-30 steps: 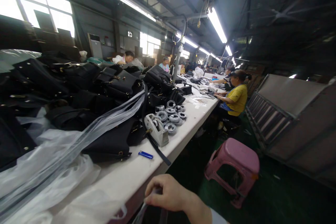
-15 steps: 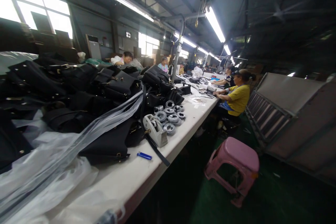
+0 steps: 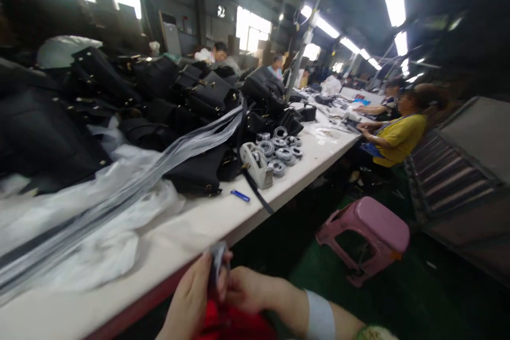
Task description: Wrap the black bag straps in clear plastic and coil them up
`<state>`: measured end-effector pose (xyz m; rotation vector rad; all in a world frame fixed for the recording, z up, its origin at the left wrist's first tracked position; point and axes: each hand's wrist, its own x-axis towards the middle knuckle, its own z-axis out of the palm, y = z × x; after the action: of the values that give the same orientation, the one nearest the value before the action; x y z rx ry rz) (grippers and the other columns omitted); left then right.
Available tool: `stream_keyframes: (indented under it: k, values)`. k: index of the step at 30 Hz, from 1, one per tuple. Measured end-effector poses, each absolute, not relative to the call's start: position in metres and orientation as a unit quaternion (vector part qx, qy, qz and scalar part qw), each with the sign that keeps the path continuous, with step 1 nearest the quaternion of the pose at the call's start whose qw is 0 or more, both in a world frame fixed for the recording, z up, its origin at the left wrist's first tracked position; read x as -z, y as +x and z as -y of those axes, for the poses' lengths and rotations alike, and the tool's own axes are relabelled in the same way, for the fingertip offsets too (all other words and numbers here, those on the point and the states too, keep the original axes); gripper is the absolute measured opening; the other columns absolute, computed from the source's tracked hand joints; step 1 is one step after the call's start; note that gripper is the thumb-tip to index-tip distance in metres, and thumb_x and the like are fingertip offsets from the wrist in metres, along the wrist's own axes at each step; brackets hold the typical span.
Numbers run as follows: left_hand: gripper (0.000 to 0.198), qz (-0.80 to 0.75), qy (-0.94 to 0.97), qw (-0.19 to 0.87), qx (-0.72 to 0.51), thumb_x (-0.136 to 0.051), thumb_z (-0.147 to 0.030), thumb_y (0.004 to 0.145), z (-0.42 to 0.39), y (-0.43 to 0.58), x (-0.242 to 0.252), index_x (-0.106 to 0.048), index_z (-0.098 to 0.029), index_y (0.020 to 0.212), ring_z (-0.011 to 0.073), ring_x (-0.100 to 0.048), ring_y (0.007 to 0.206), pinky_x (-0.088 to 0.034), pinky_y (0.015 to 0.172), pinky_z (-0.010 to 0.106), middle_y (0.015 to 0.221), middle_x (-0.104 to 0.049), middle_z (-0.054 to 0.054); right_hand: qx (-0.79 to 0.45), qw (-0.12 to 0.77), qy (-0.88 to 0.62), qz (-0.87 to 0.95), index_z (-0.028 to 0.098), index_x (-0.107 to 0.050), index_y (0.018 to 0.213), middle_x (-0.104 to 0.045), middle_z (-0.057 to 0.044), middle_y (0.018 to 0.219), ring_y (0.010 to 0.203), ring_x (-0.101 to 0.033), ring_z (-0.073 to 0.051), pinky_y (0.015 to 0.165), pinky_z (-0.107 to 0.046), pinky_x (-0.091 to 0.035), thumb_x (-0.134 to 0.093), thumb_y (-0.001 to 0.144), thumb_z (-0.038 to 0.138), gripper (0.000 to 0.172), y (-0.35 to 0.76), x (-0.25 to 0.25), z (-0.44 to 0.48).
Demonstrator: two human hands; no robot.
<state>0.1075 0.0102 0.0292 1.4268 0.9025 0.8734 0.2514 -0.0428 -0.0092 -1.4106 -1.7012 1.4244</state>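
Low in the view, my left hand and my right hand meet in front of the table's edge. Between them is a small grey, blurred item, with the left fingers closed on it. The right hand's fingers are pressed together against its lower part; what they pinch is too blurred to name. On the white table lie a blue cutter, a grey tape dispenser and several grey coils. A heap of black bags covers the far left side.
Long translucent strips and crumpled white plastic spread over the table's left part. A pink stool stands on the green floor at the right. A person in yellow sits farther along the table; others work beyond.
Both hands have come into view at the bottom, with the grey item between them. The view has shifted, so the stool and the person in yellow appear farther right.
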Motion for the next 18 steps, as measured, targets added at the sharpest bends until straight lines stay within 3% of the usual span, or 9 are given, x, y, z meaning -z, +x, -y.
stream_keyframes:
  k: [2,4,6,9,11,14,16,18]
  values:
    - [0.052,-0.392,0.633,0.545,-0.386,-0.028,-0.054,0.096,-0.018,0.108,-0.024,-0.064,-0.017,0.099,0.0221,-0.064,0.070,-0.057,0.071,0.039,0.070,-0.063,0.004,-0.618,0.254,-0.456,0.588,0.014,-0.068,0.091,-0.061,-0.001,0.071,0.063,-0.055,-0.011,0.062,-0.022,-0.045,-0.052,0.091,0.043,0.033,0.238,0.012,0.053]
    - [0.046,-0.377,0.726,0.414,-0.400,-0.028,-0.047,0.096,-0.026,0.104,-0.013,-0.062,-0.016,0.099,0.0248,-0.064,0.086,-0.052,0.087,0.044,0.087,-0.067,0.010,-0.702,0.252,-0.376,0.549,0.012,-0.069,0.096,-0.058,0.000,0.064,0.054,-0.051,-0.009,0.054,-0.020,-0.042,-0.050,0.093,0.046,0.040,0.238,0.003,0.061]
    - [0.046,-0.342,0.813,0.315,-0.350,-0.030,-0.046,0.094,-0.029,0.097,-0.002,-0.061,-0.013,0.100,0.0281,-0.063,0.090,-0.051,0.087,0.047,0.093,-0.067,0.015,-0.727,0.282,-0.348,0.520,0.011,-0.069,0.098,-0.058,0.000,0.060,0.046,-0.047,-0.007,0.048,-0.020,-0.037,-0.053,0.091,0.049,0.042,0.252,-0.010,0.062]
    - [0.047,-0.316,0.869,0.283,-0.256,-0.033,-0.049,0.091,-0.022,0.090,0.002,-0.064,-0.014,0.086,0.0267,-0.062,0.076,-0.050,0.073,0.041,0.079,-0.066,0.013,-0.629,0.367,-0.439,0.526,0.011,-0.069,0.085,-0.061,-0.003,0.063,0.043,-0.046,-0.009,0.045,-0.022,-0.038,-0.055,0.087,0.053,0.044,0.286,-0.024,0.048]
    - [0.051,-0.343,0.838,0.365,-0.216,-0.030,-0.049,0.093,-0.017,0.090,-0.005,-0.064,-0.017,0.072,0.0202,-0.057,0.061,-0.046,0.062,0.032,0.064,-0.061,0.007,-0.472,0.376,-0.548,0.579,0.013,-0.068,0.085,-0.065,-0.007,0.072,0.056,-0.056,-0.014,0.056,-0.027,-0.046,-0.060,0.085,0.048,0.036,0.306,-0.027,0.036]
    - [0.062,-0.365,0.683,0.609,-0.173,-0.025,-0.054,0.096,-0.015,0.092,-0.021,-0.062,-0.017,0.063,0.0114,-0.041,0.040,-0.033,0.044,0.024,0.045,-0.046,-0.001,-0.261,0.324,-0.619,0.666,0.016,-0.067,0.105,-0.068,-0.011,0.099,0.091,-0.062,-0.024,0.085,-0.037,-0.048,-0.068,0.079,0.039,0.034,0.321,-0.023,0.024]
    - [0.062,-0.347,0.544,0.744,-0.173,-0.029,-0.060,0.094,-0.019,0.092,-0.032,-0.062,-0.016,0.065,0.0087,-0.030,0.032,-0.028,0.039,0.022,0.037,-0.036,-0.006,-0.272,0.284,-0.581,0.712,0.017,-0.064,0.113,-0.067,-0.011,0.108,0.099,-0.061,-0.025,0.090,-0.038,-0.046,-0.069,0.078,0.037,0.040,0.319,-0.016,0.020]
    - [0.060,-0.329,0.431,0.816,-0.201,-0.033,-0.062,0.092,-0.025,0.092,-0.042,-0.062,-0.015,0.068,0.0073,-0.025,0.029,-0.032,0.038,0.021,0.034,-0.029,-0.009,-0.345,0.268,-0.540,0.720,0.017,-0.063,0.113,-0.068,-0.009,0.106,0.096,-0.062,-0.023,0.087,-0.035,-0.047,-0.067,0.081,0.039,0.039,0.310,-0.007,0.020]
